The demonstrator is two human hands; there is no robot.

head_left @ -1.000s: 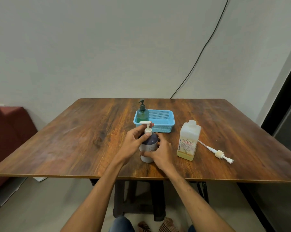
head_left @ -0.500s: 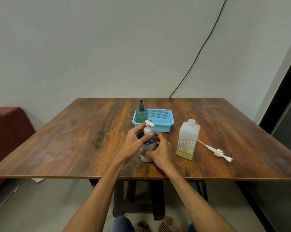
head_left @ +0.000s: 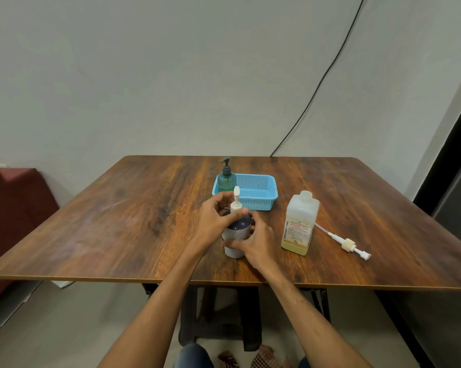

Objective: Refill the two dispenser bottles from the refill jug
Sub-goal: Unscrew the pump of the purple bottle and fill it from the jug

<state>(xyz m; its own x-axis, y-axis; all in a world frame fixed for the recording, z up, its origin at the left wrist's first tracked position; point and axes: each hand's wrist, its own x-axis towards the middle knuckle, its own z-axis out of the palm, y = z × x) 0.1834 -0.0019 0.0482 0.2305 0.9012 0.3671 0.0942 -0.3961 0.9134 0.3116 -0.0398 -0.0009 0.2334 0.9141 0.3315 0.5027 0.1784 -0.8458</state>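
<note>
With the bottle clamped by the right grip, its pump head is twisted further round by the clamped left grip, the threading judged unfinished.

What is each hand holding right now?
Left hand: grips the pump of the bottle.
Right hand: grips the bottle's body.

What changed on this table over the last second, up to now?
The left hand twisted the white pump head on the purple bottle: its nozzle swung from pointing left to pointing away from the person. The right hand keeps its grip on the bottle's body. The green bottle, blue basket, refill jug and loose pump stayed put.
</note>
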